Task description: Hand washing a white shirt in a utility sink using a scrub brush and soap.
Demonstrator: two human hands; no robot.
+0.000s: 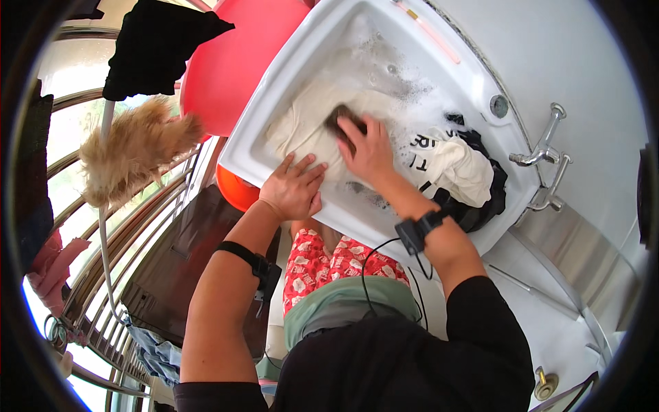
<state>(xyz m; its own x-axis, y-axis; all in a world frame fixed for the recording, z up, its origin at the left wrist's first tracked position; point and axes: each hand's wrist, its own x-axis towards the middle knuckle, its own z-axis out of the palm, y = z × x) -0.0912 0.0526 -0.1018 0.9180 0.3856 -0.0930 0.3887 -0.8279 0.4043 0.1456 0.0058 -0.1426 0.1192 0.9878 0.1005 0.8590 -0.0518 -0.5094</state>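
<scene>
My right hand (369, 149) grips a dark scrubbing brush (340, 114) and presses it on a wet off-white cloth (304, 121), blurred by motion. The cloth lies spread in a white sink (242, 154) holding soapy water. Fingers apart, my left hand (293, 188) rests flat on the cloth's near edge, by the sink's front rim. To the right of my right hand, a bunched white garment with black lettering (463, 172) lies on black fabric (497, 190). The brush's underside is hidden.
Two metal taps (540, 149) stick out from the wall at the right. A pink-handled tool (437, 38) lies on the sink's back ledge. Beyond the left rim are a large pink basin (231, 67) and an orange basin (234, 188). Clothes and a furry brown item (139, 149) hang at the left.
</scene>
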